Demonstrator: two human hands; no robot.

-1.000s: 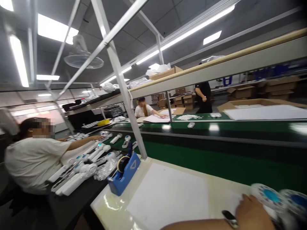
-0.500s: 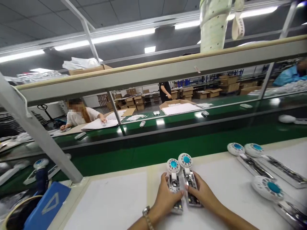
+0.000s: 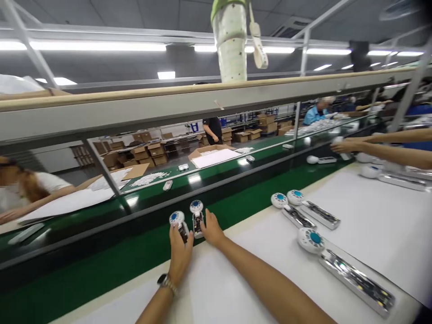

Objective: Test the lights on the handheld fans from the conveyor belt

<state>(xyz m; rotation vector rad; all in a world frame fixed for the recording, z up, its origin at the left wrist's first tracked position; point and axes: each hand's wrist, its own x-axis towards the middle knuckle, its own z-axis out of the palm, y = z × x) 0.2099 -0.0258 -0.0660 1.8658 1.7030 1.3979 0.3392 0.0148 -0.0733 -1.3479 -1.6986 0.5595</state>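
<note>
Over the near edge of the green belt (image 3: 135, 274), my left hand (image 3: 180, 254) has its fingers and thumb around the lower part of a white round-headed device (image 3: 182, 228) with a blue centre and an exposed circuit board. The hand hides its lower end. My right hand (image 3: 212, 230) is beside a second such device (image 3: 197, 220), its fingers stretched out and the thumb at the device's right edge. Both devices have their round heads pointing away from me.
More round-headed devices lie on the white work surface at right, the nearest device (image 3: 357, 281) with its board face up. A co-worker's hands (image 3: 347, 146) reach in from the right. A shelf (image 3: 162, 108) carrying a cup (image 3: 232, 49) crosses above the belt.
Both hands have moved forward with the two devices, from the white work surface to the green belt. My right fingers have straightened. The view has turned to the right.
</note>
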